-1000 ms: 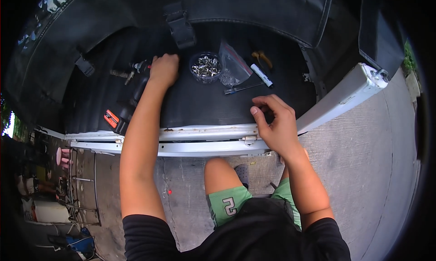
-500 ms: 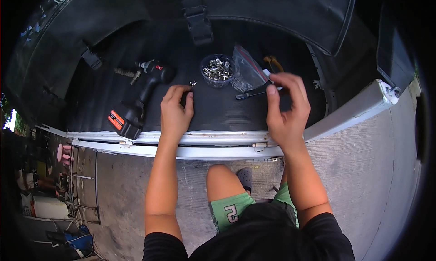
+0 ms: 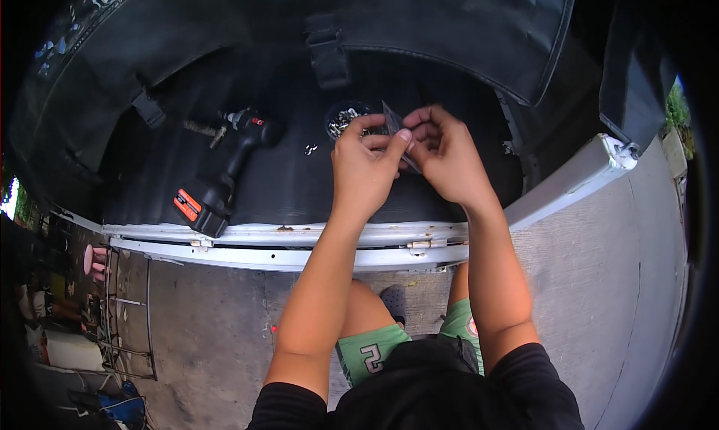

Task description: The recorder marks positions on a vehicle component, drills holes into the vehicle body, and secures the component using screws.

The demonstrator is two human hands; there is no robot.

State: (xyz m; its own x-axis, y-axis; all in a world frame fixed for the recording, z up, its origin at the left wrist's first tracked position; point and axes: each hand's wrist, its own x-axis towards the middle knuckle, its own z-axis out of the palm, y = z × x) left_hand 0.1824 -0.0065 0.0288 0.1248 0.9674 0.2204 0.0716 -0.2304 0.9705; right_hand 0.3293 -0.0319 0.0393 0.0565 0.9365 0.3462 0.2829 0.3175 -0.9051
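Note:
A small clear zip bag (image 3: 392, 122) is raised off the black surface, held between both my hands. My left hand (image 3: 365, 164) pinches its near left side with thumb and fingers. From the right, my right hand (image 3: 449, 154) grips the other side with fingers curled. Just behind my left hand stands a round clear tub (image 3: 329, 123) full of shiny metal fasteners, partly covered by my fingers. A few loose metal fasteners (image 3: 311, 150) lie left of the tub. What the bag contains is too hidden to tell.
On the left lies a cordless drill (image 3: 240, 149) with an orange-marked battery. A black strap buckle (image 3: 327, 56) hangs at the back. White metal rail (image 3: 299, 235) runs along the near edge, and a white beam (image 3: 573, 177) slants off at right.
My left hand has left the loose fasteners and moved right to the bag. My right hand has moved left and closed on it. The bag has been lifted from beside the tub.

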